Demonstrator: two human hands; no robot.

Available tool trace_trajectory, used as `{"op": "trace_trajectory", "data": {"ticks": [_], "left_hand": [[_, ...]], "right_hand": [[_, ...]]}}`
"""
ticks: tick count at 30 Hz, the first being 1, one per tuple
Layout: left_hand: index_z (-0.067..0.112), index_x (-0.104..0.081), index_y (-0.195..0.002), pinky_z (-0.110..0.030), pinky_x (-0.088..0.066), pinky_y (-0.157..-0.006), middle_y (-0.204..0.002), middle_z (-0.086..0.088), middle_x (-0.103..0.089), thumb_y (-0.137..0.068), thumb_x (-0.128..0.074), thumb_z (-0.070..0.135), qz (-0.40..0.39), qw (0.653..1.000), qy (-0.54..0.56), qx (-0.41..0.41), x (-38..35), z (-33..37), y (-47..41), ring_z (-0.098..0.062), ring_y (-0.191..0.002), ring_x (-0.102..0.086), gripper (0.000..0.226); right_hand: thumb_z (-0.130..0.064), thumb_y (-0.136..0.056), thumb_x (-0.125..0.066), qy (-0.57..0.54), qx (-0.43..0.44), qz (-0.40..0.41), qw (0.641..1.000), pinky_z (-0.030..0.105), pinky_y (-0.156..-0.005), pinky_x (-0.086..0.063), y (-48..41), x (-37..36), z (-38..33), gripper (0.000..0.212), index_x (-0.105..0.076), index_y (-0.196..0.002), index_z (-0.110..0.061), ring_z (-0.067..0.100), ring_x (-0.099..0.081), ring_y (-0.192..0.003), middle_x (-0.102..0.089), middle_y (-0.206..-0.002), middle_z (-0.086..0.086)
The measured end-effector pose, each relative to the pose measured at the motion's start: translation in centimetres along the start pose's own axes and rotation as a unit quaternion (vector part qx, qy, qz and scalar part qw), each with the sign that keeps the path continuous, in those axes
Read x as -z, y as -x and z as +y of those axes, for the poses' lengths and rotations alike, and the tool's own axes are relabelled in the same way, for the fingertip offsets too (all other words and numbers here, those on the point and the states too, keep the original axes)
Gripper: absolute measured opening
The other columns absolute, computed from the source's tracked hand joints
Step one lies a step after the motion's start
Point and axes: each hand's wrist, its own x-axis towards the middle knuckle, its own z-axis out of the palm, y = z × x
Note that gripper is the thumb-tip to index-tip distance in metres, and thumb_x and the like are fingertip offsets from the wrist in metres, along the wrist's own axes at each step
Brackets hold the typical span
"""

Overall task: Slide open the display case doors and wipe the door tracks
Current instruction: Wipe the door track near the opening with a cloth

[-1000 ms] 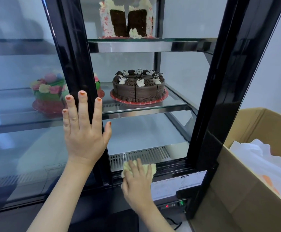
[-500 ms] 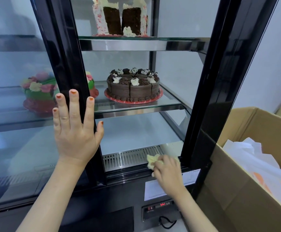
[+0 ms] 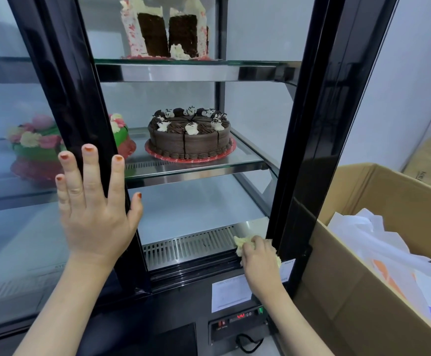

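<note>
The display case stands with its sliding glass door (image 3: 24, 227) pushed to the left, the right half open. My left hand (image 3: 93, 214) lies flat, fingers straight, against the door's black frame (image 3: 80, 98). My right hand (image 3: 259, 263) grips a pale yellow cloth (image 3: 242, 242) and presses it on the black bottom door track (image 3: 196, 269) at its right end, beside the case's right post (image 3: 309, 150). Most of the cloth is hidden under the hand.
A chocolate cake (image 3: 190, 136) sits on the middle glass shelf, a cut cake (image 3: 165, 29) above, a green flowered cake (image 3: 39, 142) behind the door. A metal vent grille (image 3: 186, 246) lies behind the track. An open cardboard box (image 3: 379, 253) with white paper stands at right.
My right hand has slid the cloth rightward along the bottom track, from near the door frame to the right post. My left hand has stayed flat on the door frame.
</note>
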Motion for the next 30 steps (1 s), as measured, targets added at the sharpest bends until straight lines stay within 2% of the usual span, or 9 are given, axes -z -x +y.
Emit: {"op": "trace_trajectory", "data": {"ticks": [2,3,5,7,11,15,22,27,30], "left_hand": [[0.003,-0.027,-0.144,-0.044,-0.001,-0.116,-0.143,-0.032,-0.027,-0.091,-0.051,0.024,-0.003,1.0,0.001,-0.002,0.0,-0.1,-0.1,-0.034,-0.142,0.005,0.063],[0.003,-0.026,-0.144,-0.044,-0.001,-0.116,-0.143,-0.032,-0.027,-0.091,-0.051,0.025,-0.003,1.0,0.001,-0.003,0.1,0.0,-0.1,-0.034,-0.142,0.006,0.063],[0.003,-0.026,-0.145,-0.044,-0.001,-0.116,-0.143,-0.032,-0.027,-0.091,-0.051,0.025,-0.003,1.0,0.0,0.0,0.1,0.0,-0.1,-0.033,-0.142,0.006,0.063],[0.003,-0.026,-0.145,-0.043,-0.001,-0.116,-0.143,-0.032,-0.026,-0.091,-0.051,0.025,-0.001,1.0,0.0,0.003,0.1,0.1,0.0,-0.033,-0.142,0.007,0.063],[0.003,-0.025,-0.145,-0.043,0.0,-0.116,-0.143,-0.032,-0.026,-0.091,-0.05,0.025,-0.002,1.0,0.0,0.0,0.0,0.0,0.0,-0.033,-0.142,0.006,0.063],[0.004,-0.025,-0.145,-0.043,-0.001,-0.116,-0.144,-0.031,-0.025,-0.09,-0.05,0.024,-0.001,1.0,-0.001,-0.001,0.1,0.0,0.0,-0.033,-0.142,0.006,0.064],[0.006,-0.024,-0.146,-0.043,-0.002,-0.116,-0.146,-0.026,-0.022,-0.091,-0.049,0.027,0.008,1.0,-0.006,-0.004,-0.1,0.0,0.1,-0.033,-0.142,0.005,0.064],[0.008,-0.022,-0.146,-0.043,-0.002,-0.116,-0.146,-0.025,-0.02,-0.092,-0.048,0.028,0.005,1.0,0.0,0.001,-0.1,0.1,0.1,-0.032,-0.142,0.006,0.064],[0.008,-0.021,-0.147,-0.042,-0.001,-0.116,-0.146,-0.025,-0.02,-0.092,-0.048,0.028,0.007,1.0,0.0,0.0,-0.2,0.0,0.1,-0.032,-0.142,0.006,0.065]], "right_hand": [[0.004,-0.053,-0.076,-0.003,-0.031,-0.037,0.999,0.036,-0.044,-0.045,-1.0,0.2,0.2,0.023,-0.055,-0.057,-0.005,0.028,-0.051,-0.051,-0.052,-0.063,0.011],[0.006,-0.052,-0.075,0.002,-0.051,-0.046,0.998,0.036,-0.042,-0.044,-1.3,0.1,0.2,0.024,-0.055,-0.056,-0.005,0.028,-0.05,-0.05,-0.051,-0.061,0.011],[-0.001,-0.063,-0.06,0.009,-0.077,-0.043,0.996,0.036,-0.043,-0.043,-1.2,0.4,-0.5,0.01,-0.056,-0.055,-0.005,0.029,-0.05,-0.049,-0.051,-0.06,0.012],[-0.015,-0.068,-0.039,-0.022,-0.07,-0.029,0.997,0.033,-0.046,-0.045,-0.8,0.1,-2.0,0.026,-0.058,-0.054,-0.005,0.028,-0.052,-0.051,-0.053,-0.061,0.011],[-0.022,-0.066,-0.045,-0.073,0.007,-0.025,0.997,0.021,-0.053,-0.043,0.7,-0.1,-7.5,0.021,-0.061,-0.055,-0.012,0.018,-0.053,-0.059,-0.057,-0.07,0.002],[-0.028,-0.074,-0.041,-0.089,0.054,-0.041,0.994,0.022,-0.057,-0.045,1.2,-0.4,-6.1,0.029,-0.062,-0.06,-0.014,0.016,-0.052,-0.072,-0.06,-0.081,0.0],[-0.022,-0.074,-0.036,-0.046,-0.037,-0.011,0.998,0.038,-0.051,-0.048,-0.5,0.2,0.6,0.038,-0.064,-0.057,-0.002,0.029,-0.055,-0.062,-0.061,-0.075,0.008],[-0.024,-0.067,-0.043,-0.071,-0.007,-0.017,0.997,0.03,-0.055,-0.048,0.5,0.0,-5.4,0.029,-0.065,-0.059,-0.008,0.019,-0.041,-0.073,-0.059,-0.074,0.003],[-0.027,-0.063,-0.039,-0.126,0.03,-0.065,0.989,0.025,-0.058,-0.05,1.5,-0.1,-10.4,0.03,-0.066,-0.059,-0.015,0.016,-0.053,-0.069,-0.061,-0.077,0.0]]}}
